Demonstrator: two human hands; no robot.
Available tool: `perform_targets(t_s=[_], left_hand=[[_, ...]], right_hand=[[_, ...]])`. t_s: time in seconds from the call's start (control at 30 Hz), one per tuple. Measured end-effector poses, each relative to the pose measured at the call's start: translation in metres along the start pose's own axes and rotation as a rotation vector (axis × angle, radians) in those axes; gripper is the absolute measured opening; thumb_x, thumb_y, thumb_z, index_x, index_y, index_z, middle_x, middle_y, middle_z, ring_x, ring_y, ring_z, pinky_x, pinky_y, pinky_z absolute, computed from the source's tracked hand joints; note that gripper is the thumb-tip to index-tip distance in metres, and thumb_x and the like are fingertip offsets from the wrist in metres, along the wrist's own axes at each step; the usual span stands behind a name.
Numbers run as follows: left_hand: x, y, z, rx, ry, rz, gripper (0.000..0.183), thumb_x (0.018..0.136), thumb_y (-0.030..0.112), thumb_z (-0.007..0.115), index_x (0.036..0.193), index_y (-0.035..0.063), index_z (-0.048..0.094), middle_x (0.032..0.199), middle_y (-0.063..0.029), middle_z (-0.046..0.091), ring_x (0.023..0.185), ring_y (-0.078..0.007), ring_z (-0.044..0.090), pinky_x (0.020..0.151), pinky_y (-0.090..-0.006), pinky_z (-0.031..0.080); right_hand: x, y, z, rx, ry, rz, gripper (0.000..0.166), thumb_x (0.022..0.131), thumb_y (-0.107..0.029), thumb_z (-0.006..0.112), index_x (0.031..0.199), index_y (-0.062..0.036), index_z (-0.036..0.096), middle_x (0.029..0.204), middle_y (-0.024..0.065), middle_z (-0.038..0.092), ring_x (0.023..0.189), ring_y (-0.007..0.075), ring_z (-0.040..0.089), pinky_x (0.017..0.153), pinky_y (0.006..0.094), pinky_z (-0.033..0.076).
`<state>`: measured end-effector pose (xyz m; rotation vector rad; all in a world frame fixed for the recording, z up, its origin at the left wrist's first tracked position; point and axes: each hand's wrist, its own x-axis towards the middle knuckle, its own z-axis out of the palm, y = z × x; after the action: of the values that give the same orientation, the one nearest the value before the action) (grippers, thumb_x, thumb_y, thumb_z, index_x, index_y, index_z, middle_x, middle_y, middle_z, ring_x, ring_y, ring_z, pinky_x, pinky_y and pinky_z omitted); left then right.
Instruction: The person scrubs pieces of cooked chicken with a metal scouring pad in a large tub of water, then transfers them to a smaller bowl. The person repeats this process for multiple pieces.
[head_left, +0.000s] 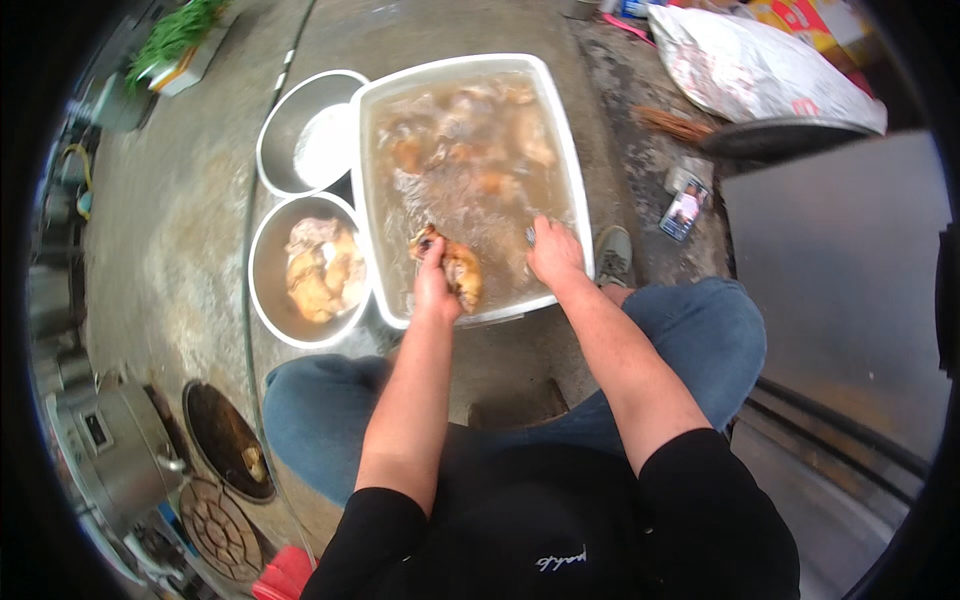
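Observation:
In front of me stands a white rectangular plastic tub (576, 202) of cloudy brown water. My left hand (435, 285) grips a browned piece of skin-on meat (463, 274) above the water near the tub's front left corner. Over the front right of the tub, my right hand (556, 251) has its fingers curled around a small silvery-grey thing (531, 237), mostly hidden and possibly a metal scourer. More meat pieces (499, 182) lie in the water towards the back, blurred by ripples.
Left of the tub, one round metal basin (262, 281) contains pale meat pieces (319, 277); another basin (276, 142) stands behind it. A dark hose (249, 300) runs along the floor. An open drain hole (225, 435) lies at lower left, its grate (220, 529) beside it. A phone (684, 210) lies right.

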<state>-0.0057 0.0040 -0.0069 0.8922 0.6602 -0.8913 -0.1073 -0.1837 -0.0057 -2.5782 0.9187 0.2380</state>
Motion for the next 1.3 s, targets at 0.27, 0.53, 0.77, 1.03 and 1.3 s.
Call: perform_targets(t_s=[0.27,0.53,0.77,1.03,1.3], left_hand=[[-0.001,0.007,0.005,-0.049,-0.002,0.026,0.048,0.098,0.040,0.061,0.135,0.0106,0.053,0.128,-0.0092,0.060,0.115,-0.0286,0.058,0.097,-0.0471,0.049],[-0.048,0.012,0.043,-0.014,0.047,0.062,0.037,0.100,0.035,0.058,0.127,0.0086,0.058,0.119,-0.0094,0.064,0.110,-0.0279,0.060,0.097,-0.0450,0.048],[-0.049,0.005,0.042,0.106,0.016,-0.023,0.049,0.098,0.040,0.059,0.137,0.0111,0.052,0.137,-0.0058,0.053,0.127,-0.0254,0.044,0.108,-0.0490,0.027],[-0.039,0.006,0.032,0.111,-0.015,-0.018,0.032,0.101,0.036,0.058,0.116,0.0085,0.062,0.105,-0.0084,0.068,0.096,-0.0252,0.066,0.086,-0.0426,0.055],[-0.038,-0.001,0.030,0.157,-0.085,-0.080,0.035,0.103,0.036,0.052,0.121,0.0073,0.061,0.107,-0.0089,0.070,0.095,-0.0238,0.068,0.084,-0.0395,0.056]], right_hand=[[-0.030,-0.061,0.009,0.968,-0.145,0.153,0.042,0.082,-0.023,0.076,0.115,-0.0014,0.060,0.105,0.0230,0.068,0.101,0.0404,0.066,0.089,0.0440,0.052],[-0.045,-0.096,-0.019,0.628,-0.070,0.058,0.037,0.089,-0.033,0.068,0.114,-0.0085,0.059,0.109,0.0214,0.067,0.104,0.0409,0.064,0.090,0.0478,0.051],[-0.025,-0.090,-0.015,0.599,-0.010,-0.021,0.031,0.092,-0.028,0.068,0.111,-0.0057,0.061,0.100,0.0225,0.068,0.096,0.0382,0.068,0.084,0.0447,0.052],[-0.027,-0.082,-0.013,0.790,-0.200,0.053,0.034,0.090,-0.027,0.069,0.117,-0.0083,0.059,0.108,0.0213,0.067,0.102,0.0370,0.066,0.089,0.0433,0.051],[-0.011,-0.078,-0.003,0.654,-0.008,-0.043,0.036,0.086,-0.023,0.073,0.116,-0.0100,0.060,0.109,0.0204,0.067,0.104,0.0377,0.065,0.087,0.0451,0.052]])
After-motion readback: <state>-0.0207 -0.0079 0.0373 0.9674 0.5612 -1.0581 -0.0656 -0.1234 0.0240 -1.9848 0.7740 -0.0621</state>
